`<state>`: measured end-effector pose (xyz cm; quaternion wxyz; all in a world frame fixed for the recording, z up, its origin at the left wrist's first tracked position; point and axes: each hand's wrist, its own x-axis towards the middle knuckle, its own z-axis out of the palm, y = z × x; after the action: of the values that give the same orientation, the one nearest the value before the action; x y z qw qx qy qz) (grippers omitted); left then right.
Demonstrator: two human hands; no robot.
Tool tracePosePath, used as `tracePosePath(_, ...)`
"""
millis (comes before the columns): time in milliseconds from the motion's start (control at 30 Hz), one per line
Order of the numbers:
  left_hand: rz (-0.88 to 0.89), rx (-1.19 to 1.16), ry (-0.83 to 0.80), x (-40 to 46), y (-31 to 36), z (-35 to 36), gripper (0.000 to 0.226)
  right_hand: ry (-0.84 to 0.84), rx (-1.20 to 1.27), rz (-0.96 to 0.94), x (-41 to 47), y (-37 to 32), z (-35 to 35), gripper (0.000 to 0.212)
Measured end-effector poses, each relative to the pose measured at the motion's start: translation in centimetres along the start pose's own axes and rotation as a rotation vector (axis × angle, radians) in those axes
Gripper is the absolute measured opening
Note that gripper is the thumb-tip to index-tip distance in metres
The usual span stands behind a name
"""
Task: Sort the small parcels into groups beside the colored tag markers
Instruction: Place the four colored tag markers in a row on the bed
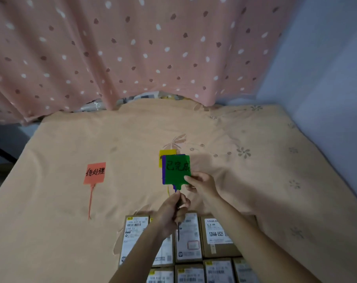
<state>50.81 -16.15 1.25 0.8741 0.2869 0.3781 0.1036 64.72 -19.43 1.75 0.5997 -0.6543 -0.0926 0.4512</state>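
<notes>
I hold a stack of tag markers above the bed. The green tag (176, 170) with black writing is in front, a purple tag (163, 170) sits right behind it, and a yellow tag (165, 153) peeks out at the back. My left hand (171, 211) pinches the tags' thin tails below. My right hand (201, 183) grips the green tag's lower right edge. An orange-red tag (94, 173) with black writing lies flat on the sheet to the left, its tail pointing toward me. Several small cardboard parcels (219, 235) with white labels lie in rows near me, partly under my arms.
The bed is covered by a peach floral sheet (255, 160). A pink spotted curtain (132, 48) hangs along the far edge. A pale blue wall (327, 78) borders the right side. The bed's left edge drops to a dark floor (1, 144).
</notes>
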Motion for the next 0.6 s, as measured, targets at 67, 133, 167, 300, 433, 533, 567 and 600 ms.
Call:
tracePosePath(67, 0.018, 0.02, 0.013, 1.0, -0.9, 1.7, 0.041, 0.014, -0.008, -0.017, 0.3, -0.4, -2.4, 0.008)
tracePosePath(133, 0.028, 0.018, 0.032, 2.0, -1.9, 3.9, 0.042, 0.015, -0.008, -0.029, 0.9, -0.8, -4.9, 0.009)
tracePosePath(167, 0.03, 0.022, 0.041, 2.5, -2.4, 5.2, 0.043, 0.013, -0.016, -0.028, 1.3, -1.1, -6.2, 0.008)
tracePosePath(300, 0.028, 0.051, 0.068, 4.8, -4.6, 10.4, 0.043, -0.035, -0.034, -0.053, 3.2, -2.9, -11.7, 0.008)
tracePosePath(433, 0.032, 0.051, 0.091, 6.7, -6.1, 13.8, 0.043, 0.013, -0.01, -0.123, 5.5, -5.4, -16.4, 0.008)
tracePosePath(533, 0.039, 0.068, 0.114, 7.4, -6.9, 15.0, 0.04, 0.085, 0.003, -0.158, 8.0, -7.9, -19.2, 0.019)
tracePosePath(567, 0.04, 0.061, 0.127, 7.6, -7.0, 15.1, 0.04, 0.103, 0.008, -0.153, 9.0, -8.8, -19.9, 0.021)
tracePosePath(600, 0.04, 0.049, 0.141, 7.6, -7.0, 14.9, 0.04, 0.115, 0.016, -0.147, 10.2, -9.4, -20.5, 0.023)
